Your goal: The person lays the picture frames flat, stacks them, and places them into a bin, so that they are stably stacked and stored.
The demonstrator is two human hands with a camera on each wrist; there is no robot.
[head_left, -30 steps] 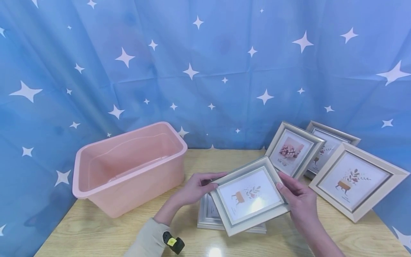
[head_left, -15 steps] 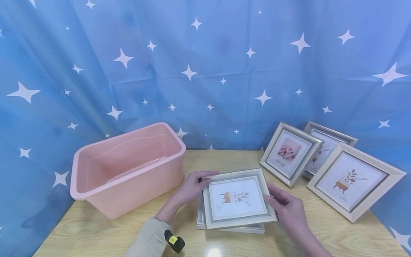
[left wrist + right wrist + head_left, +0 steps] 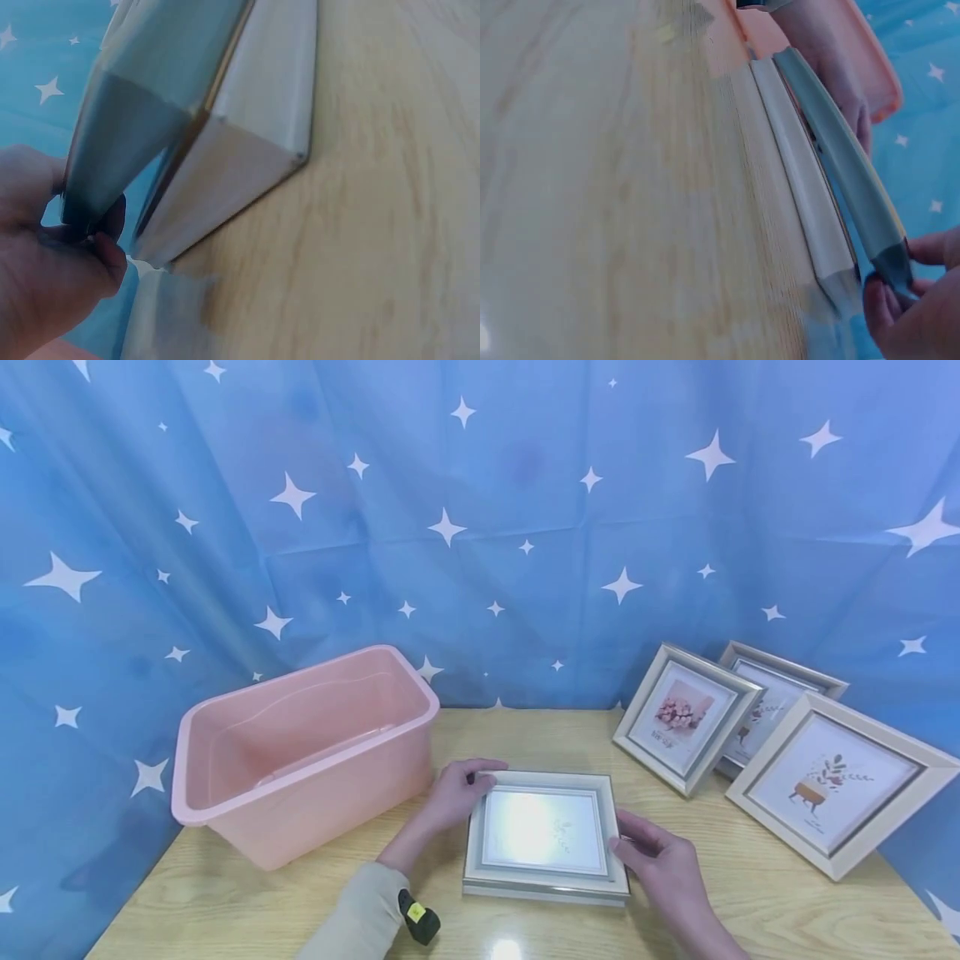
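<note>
A silvery-white picture frame lies face up over a second picture frame, their outlines nearly matching in the head view. My left hand pinches the upper frame's far left corner, thumb on top. At its right edge my right hand grips with the thumb above and fingers below. Both wrist views reveal a narrow wedge-shaped gap between the upper frame and the lower frame, widest near the fingers. Glare hides much of the upper picture.
To the left stands a pink plastic bin. On the right, a frame with a pink flower picture, another frame behind it and a larger frame stand tilted. A starry blue curtain hangs behind the wooden table.
The upper frame has come down from a tilted, raised pose and turned until it lines up over the lower frame. Both hands moved with it, the right one downward and leftward.
</note>
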